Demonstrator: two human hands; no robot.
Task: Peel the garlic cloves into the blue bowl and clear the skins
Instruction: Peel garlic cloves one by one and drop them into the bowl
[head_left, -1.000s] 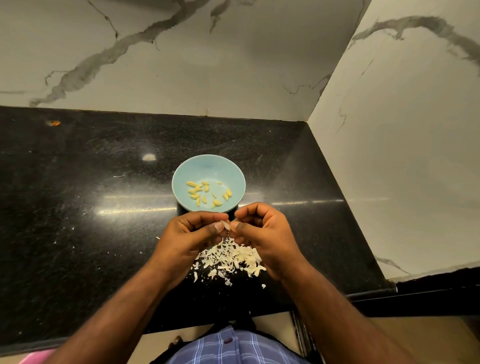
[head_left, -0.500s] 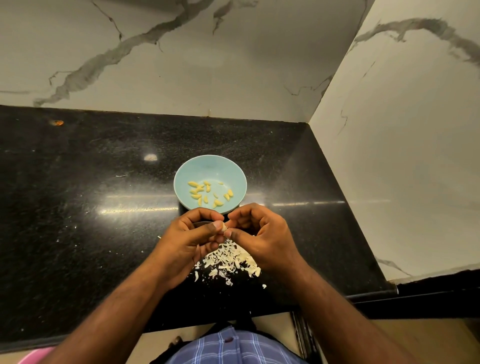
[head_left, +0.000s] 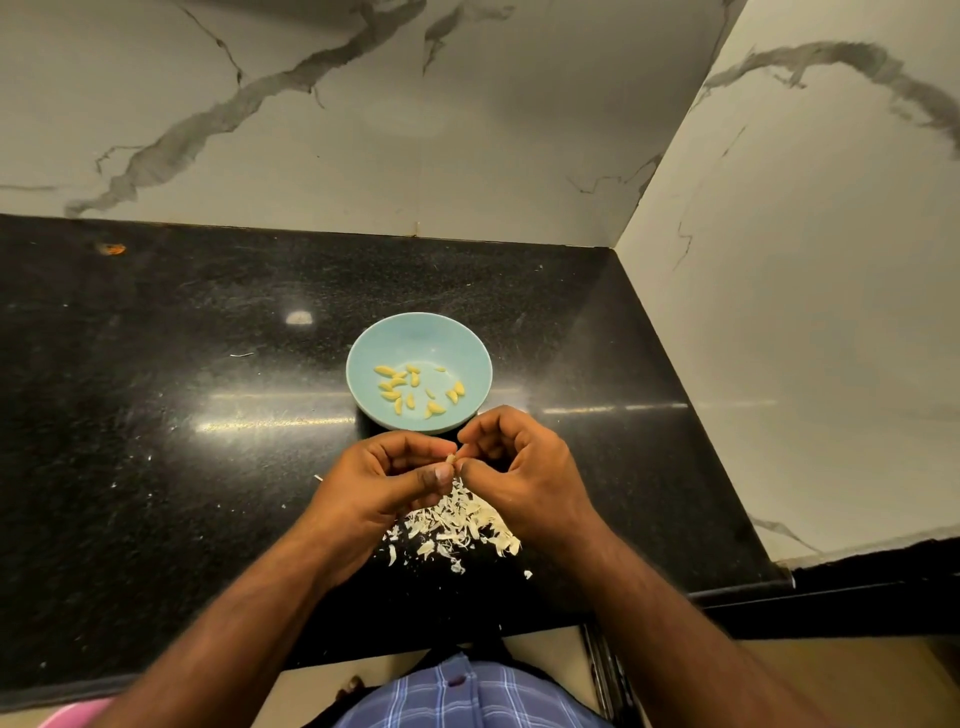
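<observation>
Garlic clove (head_left: 450, 458): sat pinched between both hands, just at 6 o'clock of the bowl's near rim and above the pile of skins. Only a small pale tip showed; its long axis could not be told, most of it being hidden by the fingers.
Left hand (head_left: 382, 480): fingers were curled, thumb and forefinger pinching the clove from 9 o'clock.
Right hand (head_left: 522, 467): fingers were curled inward, fingertips gripping the same clove from 3 o'clock, touching the left hand's fingertips.
Blue bowl (head_left: 363, 358): stood on the counter at 12 o'clock of the hands, upright, just beyond the knuckles.
Peeled cloves (head_left: 413, 392): lay scattered on the bowl's floor, about a dozen yellow pieces, their long axes pointing various ways, most between 12 and 2 o'clock.
Garlic skins (head_left: 457, 525): lay heaped in a loose white pile on the counter under the hands, at 6 o'clock of the bowl, with a few stray flakes toward 5 and 7 o'clock.
Black granite counter (head_left: 182, 441): bore the bowl and skins, meeting the marble wall (head_left: 363, 130) at 12 and 3 o'clock.
Checked shirt (head_left: 467, 696): showed at the bottom edge.
</observation>
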